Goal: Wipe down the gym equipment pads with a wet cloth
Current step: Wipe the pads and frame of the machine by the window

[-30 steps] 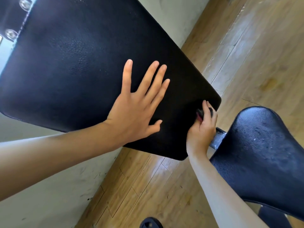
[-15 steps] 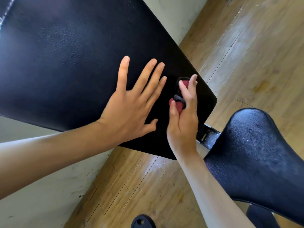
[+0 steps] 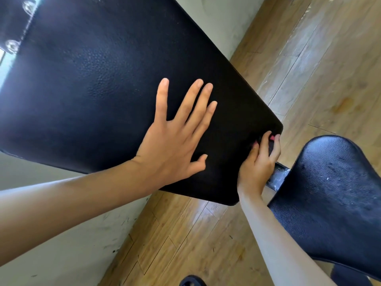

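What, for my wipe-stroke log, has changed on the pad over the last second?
The right hand, gripping the red cloth, swept from the corner of the back pad nearest the seat pad inward toward the left hand, then back to that corner. Its grip on the cloth held throughout. The left hand stayed flat on the back pad, fingers spread; the seat pad is unchanged.

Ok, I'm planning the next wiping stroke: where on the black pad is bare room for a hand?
Free: the long black leather pad beyond the flat left hand, up to the bolted end. Crowded: its lower corner, where the right hand holds the red cloth.
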{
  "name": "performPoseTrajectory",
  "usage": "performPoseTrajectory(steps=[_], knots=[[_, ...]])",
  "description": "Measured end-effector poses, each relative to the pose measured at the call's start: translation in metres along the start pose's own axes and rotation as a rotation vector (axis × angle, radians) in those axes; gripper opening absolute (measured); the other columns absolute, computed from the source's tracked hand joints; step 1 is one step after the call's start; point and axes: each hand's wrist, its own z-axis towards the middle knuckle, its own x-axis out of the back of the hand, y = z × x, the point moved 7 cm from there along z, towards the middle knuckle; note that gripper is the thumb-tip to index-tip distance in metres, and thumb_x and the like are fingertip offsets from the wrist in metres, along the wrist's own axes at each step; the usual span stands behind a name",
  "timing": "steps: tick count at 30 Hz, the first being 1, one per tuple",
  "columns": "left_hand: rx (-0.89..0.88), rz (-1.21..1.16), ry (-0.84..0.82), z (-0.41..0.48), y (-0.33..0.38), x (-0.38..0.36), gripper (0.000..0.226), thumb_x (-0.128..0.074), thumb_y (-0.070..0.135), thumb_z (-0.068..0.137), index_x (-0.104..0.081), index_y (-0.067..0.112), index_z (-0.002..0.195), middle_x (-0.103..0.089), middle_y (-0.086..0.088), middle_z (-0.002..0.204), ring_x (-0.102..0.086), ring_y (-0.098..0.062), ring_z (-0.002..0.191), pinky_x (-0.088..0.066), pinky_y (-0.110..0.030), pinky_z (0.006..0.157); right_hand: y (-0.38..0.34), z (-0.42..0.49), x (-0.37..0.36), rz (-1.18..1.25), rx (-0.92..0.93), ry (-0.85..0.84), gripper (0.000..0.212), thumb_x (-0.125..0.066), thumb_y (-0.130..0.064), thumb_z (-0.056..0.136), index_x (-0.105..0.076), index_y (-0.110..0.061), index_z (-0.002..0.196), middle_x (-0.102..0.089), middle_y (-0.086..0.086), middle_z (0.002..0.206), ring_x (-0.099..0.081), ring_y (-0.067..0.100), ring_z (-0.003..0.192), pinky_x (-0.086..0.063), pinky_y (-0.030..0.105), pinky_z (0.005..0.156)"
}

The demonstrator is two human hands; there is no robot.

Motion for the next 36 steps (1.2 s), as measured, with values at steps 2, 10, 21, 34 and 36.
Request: performPoseTrajectory(steps=[2,10,21,34,36], knots=[[0.006,0.008,-0.001,0.0,-0.001,-0.001,0.101,-0.015,0.072,0.095,0.006,-0.001,0.161,0.014,-0.031,0.166,0.009,-0.046,0.156,0.005,-0.08,0.11,-0.026,0.0,-0.006,0.03,0.053,0.02,0.047,-0.048,-0.003,0.105,-0.045,-0.006,0.152,-0.034,0.016,0.161,-0.037,0.021,0.147,-0.023,0.003,0.11],[0.001,0.05,-0.009,0.001,0.002,-0.001,0.101,-0.01,0.073,0.093,0.005,0.0,0.162,0.012,-0.031,0.166,0.007,-0.046,0.156,0.002,-0.079,0.109,-0.029,-0.01,-0.018,-0.156,0.476,-0.142,0.046,-0.047,0.003,0.106,-0.042,0.004,0.151,-0.019,0.031,0.162,-0.027,0.036,0.153,-0.038,0.052,0.118],[0.018,0.047,0.001,0.001,0.001,0.001,0.103,-0.011,0.074,0.093,0.005,-0.001,0.161,0.013,-0.031,0.166,0.008,-0.044,0.157,0.004,-0.078,0.11,-0.1,-0.024,-0.034,-0.078,0.64,-0.12,0.041,-0.051,0.003,0.104,-0.052,0.001,0.146,-0.025,0.027,0.159,-0.032,0.035,0.149,-0.036,0.044,0.12],[0.04,0.044,-0.004,0.002,0.004,0.001,0.101,-0.01,0.072,0.093,0.005,-0.002,0.161,0.012,-0.031,0.167,0.007,-0.044,0.157,0.001,-0.077,0.111,-0.071,-0.022,-0.021,-0.097,0.521,-0.061,0.048,-0.044,0.011,0.1,-0.052,0.0,0.146,-0.027,0.022,0.159,-0.033,0.022,0.145,-0.034,0.038,0.121],[0.042,0.038,-0.01,0.002,0.005,0.003,0.102,-0.01,0.072,0.093,0.005,-0.002,0.161,0.011,-0.03,0.167,0.007,-0.044,0.157,-0.001,-0.077,0.112,-0.06,-0.027,-0.02,-0.151,0.562,-0.075,0.049,-0.047,0.01,0.101,-0.05,-0.002,0.148,-0.023,0.025,0.161,-0.027,0.024,0.151,-0.031,0.041,0.123]])
